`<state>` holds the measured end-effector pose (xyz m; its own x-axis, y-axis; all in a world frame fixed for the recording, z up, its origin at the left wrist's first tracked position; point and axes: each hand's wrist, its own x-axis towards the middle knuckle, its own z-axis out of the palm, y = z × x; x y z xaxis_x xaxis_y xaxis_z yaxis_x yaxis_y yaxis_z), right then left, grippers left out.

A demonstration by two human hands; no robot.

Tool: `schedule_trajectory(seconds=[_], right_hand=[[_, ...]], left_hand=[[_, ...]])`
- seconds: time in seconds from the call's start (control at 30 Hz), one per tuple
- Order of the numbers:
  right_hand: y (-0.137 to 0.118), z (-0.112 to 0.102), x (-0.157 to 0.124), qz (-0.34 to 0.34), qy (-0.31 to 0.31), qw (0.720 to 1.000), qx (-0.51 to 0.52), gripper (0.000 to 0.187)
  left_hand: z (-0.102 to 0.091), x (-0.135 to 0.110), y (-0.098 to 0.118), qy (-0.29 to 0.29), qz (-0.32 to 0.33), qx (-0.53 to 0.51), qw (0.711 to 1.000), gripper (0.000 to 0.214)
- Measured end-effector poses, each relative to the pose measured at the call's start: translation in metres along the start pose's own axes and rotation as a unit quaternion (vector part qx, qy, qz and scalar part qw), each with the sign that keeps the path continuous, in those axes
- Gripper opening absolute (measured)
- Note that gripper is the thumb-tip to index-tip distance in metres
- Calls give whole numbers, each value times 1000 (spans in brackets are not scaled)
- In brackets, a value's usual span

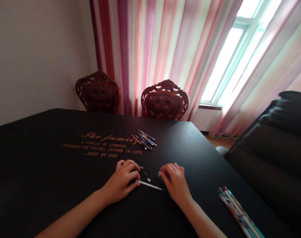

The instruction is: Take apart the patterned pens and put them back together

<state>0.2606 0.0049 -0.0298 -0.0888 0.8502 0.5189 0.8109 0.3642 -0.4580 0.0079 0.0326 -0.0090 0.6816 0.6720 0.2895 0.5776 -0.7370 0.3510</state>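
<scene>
My left hand is closed, its thumb and fingertips at the near end of a thin white pen refill that points right. Beside its upper fingers shows a small grey pen part, mostly covered by the hand. A small white piece and a tiny dark piece lie on the black table between the hands. My right hand is closed around a small pen part, partly clear and reddish; the fingers hide most of it.
Several assembled pens lie in a pile farther back on the table. Several pale, patterned pens lie at the near right edge. Two carved chairs stand behind the table, and a black leather seat is on the right.
</scene>
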Motion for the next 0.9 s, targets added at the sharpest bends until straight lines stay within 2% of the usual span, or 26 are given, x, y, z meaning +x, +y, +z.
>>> schedule_trajectory(seconds=[0.17, 0.23, 0.33, 0.47, 0.57, 0.7, 0.8, 0.9], right_hand=[[12, 2, 0, 38, 22, 997, 63, 6], [17, 4, 0, 61, 12, 994, 86, 5], [23, 7, 0, 81, -17, 992, 93, 4], [27, 8, 0, 80, -29, 991, 99, 3], [31, 7, 1, 94, -24, 989, 114, 7], [41, 5, 2, 124, -2, 984, 129, 17], [48, 4, 2, 152, 6, 979, 135, 24], [49, 4, 2, 139, -1, 981, 133, 22]], left_hand=[[1, -1, 0, 5, -6, -6, 1000, 9], [2, -1, -3, 28, -18, -18, 999, 8], [4, 1, -17, 119, -73, -47, 989, 12], [4, 2, -47, 246, -175, -121, 946, 24], [5, 1, -65, 282, -233, -200, 909, 31], [7, 1, -71, 262, -249, -211, 908, 33], [6, 1, -64, 198, -225, -150, 942, 25], [5, 0, -54, 115, -177, -64, 975, 21]])
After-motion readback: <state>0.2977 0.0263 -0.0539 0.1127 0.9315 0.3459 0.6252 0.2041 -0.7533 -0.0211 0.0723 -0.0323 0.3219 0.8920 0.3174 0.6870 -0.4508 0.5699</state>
